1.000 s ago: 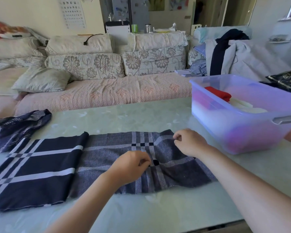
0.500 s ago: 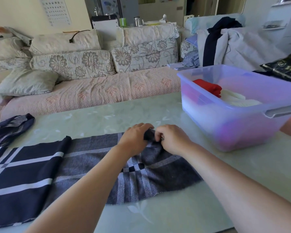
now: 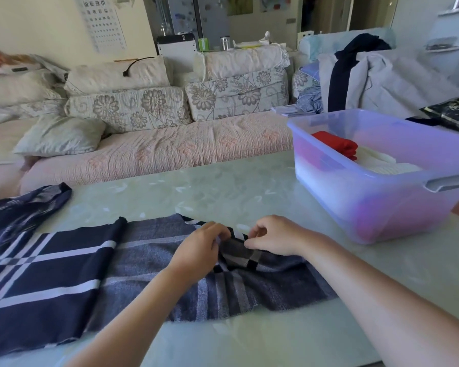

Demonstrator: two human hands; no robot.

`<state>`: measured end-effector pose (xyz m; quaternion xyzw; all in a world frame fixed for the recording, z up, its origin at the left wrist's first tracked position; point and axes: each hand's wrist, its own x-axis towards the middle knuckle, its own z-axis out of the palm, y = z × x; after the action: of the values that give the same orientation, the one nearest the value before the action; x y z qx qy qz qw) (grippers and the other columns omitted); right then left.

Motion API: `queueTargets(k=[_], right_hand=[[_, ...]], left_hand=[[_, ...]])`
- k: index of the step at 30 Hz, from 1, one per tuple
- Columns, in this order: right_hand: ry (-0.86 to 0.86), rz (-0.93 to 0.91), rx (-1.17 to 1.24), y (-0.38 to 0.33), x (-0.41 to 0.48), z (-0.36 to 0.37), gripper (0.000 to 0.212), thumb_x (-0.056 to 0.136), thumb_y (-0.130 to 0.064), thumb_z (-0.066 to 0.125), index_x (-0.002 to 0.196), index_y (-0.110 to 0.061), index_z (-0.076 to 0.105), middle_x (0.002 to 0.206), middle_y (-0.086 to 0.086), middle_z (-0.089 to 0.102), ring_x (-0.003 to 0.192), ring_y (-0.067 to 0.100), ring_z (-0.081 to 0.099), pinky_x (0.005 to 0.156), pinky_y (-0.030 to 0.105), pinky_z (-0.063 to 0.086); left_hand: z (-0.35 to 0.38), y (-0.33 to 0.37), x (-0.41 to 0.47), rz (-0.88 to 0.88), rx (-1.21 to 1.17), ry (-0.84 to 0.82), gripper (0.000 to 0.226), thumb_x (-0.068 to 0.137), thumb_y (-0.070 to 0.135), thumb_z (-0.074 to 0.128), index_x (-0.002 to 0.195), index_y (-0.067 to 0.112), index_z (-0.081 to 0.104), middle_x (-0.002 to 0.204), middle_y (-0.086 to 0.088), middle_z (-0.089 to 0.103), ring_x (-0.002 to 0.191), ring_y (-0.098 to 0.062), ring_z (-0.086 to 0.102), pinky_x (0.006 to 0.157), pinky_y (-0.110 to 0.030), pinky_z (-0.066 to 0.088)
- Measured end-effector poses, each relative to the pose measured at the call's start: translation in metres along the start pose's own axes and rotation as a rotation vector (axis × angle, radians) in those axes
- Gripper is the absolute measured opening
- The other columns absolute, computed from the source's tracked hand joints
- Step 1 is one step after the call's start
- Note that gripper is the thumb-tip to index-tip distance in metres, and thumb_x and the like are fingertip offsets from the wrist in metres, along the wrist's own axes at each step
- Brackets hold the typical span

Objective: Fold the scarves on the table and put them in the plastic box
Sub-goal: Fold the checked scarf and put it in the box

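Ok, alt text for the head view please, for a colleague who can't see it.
The left hand and right hand pinch a fold of a navy-and-grey plaid scarf spread on a pale green table. A translucent plastic box at right holds folded red cloth and cream cloth; a second dark scarf lies at far left, a sofa behind.

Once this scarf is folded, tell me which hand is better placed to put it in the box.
Right, probably. The right hand sits nearer the box, which stands to its right; the left hand would have to cross over. Both pinch the scarf now.
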<state>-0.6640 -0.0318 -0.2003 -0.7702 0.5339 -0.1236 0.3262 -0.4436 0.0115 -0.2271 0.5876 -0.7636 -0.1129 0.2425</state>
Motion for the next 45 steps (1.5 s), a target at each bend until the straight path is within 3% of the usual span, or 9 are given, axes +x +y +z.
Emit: queueTargets(k=[5,10,19,22,26,32,36,40,45], right_hand=[[-0.059,0.016,-0.246,-0.012,0.002,0.005,0.036,0.067,-0.05,0.083,0.098,-0.035,0.072,0.095,-0.014,0.066,0.091,0.012,0.063,0.082,0.029,0.053],[-0.166,0.096,-0.358,-0.013,0.002,-0.01,0.047,0.066,-0.047,0.087,0.108,-0.032,0.071,0.108,-0.01,0.068,0.099,0.015,0.063,0.087,0.031,0.053],[0.088,0.104,-0.148,0.015,0.016,-0.03,0.019,0.072,-0.04,0.082,0.062,-0.031,0.07,0.08,-0.01,0.072,0.079,0.015,0.067,0.075,0.029,0.056],[0.345,0.179,-0.048,0.028,0.02,-0.037,0.022,0.08,-0.036,0.069,0.066,-0.019,0.067,0.077,-0.003,0.07,0.076,0.023,0.066,0.07,0.031,0.054],[0.627,0.403,0.066,0.048,0.023,-0.042,0.017,0.076,-0.024,0.045,0.078,-0.015,0.059,0.078,0.006,0.069,0.072,0.028,0.065,0.063,0.031,0.053],[0.587,0.144,-0.141,0.047,0.01,-0.028,0.045,0.091,-0.006,0.051,0.134,-0.016,0.051,0.132,0.008,0.053,0.121,0.031,0.052,0.095,0.04,0.047],[0.203,-0.099,-0.314,0.045,0.006,0.0,0.056,0.103,-0.036,0.044,0.156,-0.025,0.029,0.164,0.005,0.021,0.151,0.023,0.018,0.121,0.042,0.022],[-0.008,0.041,-0.49,0.066,0.0,0.008,0.065,0.103,-0.059,0.017,0.159,-0.033,-0.004,0.166,0.0,-0.018,0.152,0.017,-0.017,0.124,0.044,-0.005],[0.082,0.037,-0.45,0.083,-0.008,-0.003,0.064,0.104,-0.056,0.025,0.16,-0.032,0.005,0.167,-0.001,-0.01,0.154,0.016,-0.01,0.125,0.039,-0.002]], left_hand=[[-0.004,-0.001,0.024,0.033,0.207,-0.304,0.057,0.086,0.0,0.046,0.129,0.035,0.056,0.125,0.01,0.053,0.11,-0.014,0.057,0.09,-0.034,0.05],[-0.012,0.011,0.038,0.065,0.271,-0.309,0.038,0.085,0.014,0.049,0.105,0.043,0.065,0.104,0.015,0.064,0.094,-0.012,0.06,0.079,-0.033,0.053],[-0.027,0.036,0.072,-0.155,-0.026,-0.138,0.016,0.087,0.01,0.052,0.089,0.02,0.065,0.077,-0.003,0.065,0.055,-0.014,0.052,0.044,-0.023,0.04],[-0.025,0.038,0.093,-0.209,-0.116,0.083,0.016,0.087,0.01,0.054,0.092,0.022,0.063,0.085,0.001,0.066,0.067,-0.016,0.061,0.053,-0.025,0.048],[-0.009,0.037,0.114,-0.216,-0.336,0.161,0.045,0.093,0.001,0.052,0.129,0.027,0.048,0.14,0.003,0.048,0.116,-0.017,0.059,0.064,-0.03,0.054],[0.028,0.032,0.085,-0.14,0.121,-0.034,0.031,0.098,0.015,0.044,0.123,0.027,0.059,0.137,0.002,0.051,0.096,-0.018,0.06,0.085,-0.036,0.053],[0.061,0.033,0.058,-0.127,0.385,-0.304,0.058,0.099,0.057,0.028,0.153,0.038,0.02,0.163,0.005,0.011,0.15,-0.022,0.009,0.121,-0.053,0.008],[0.072,0.04,0.055,-0.078,0.371,-0.304,0.059,0.101,0.056,0.017,0.155,0.038,0.003,0.164,0.007,-0.005,0.15,-0.016,-0.009,0.12,-0.053,-0.006],[0.071,0.044,0.055,-0.119,0.351,-0.309,0.062,0.099,0.061,0.021,0.155,0.039,0.006,0.164,0.009,-0.003,0.15,-0.016,-0.008,0.12,-0.053,-0.007]])
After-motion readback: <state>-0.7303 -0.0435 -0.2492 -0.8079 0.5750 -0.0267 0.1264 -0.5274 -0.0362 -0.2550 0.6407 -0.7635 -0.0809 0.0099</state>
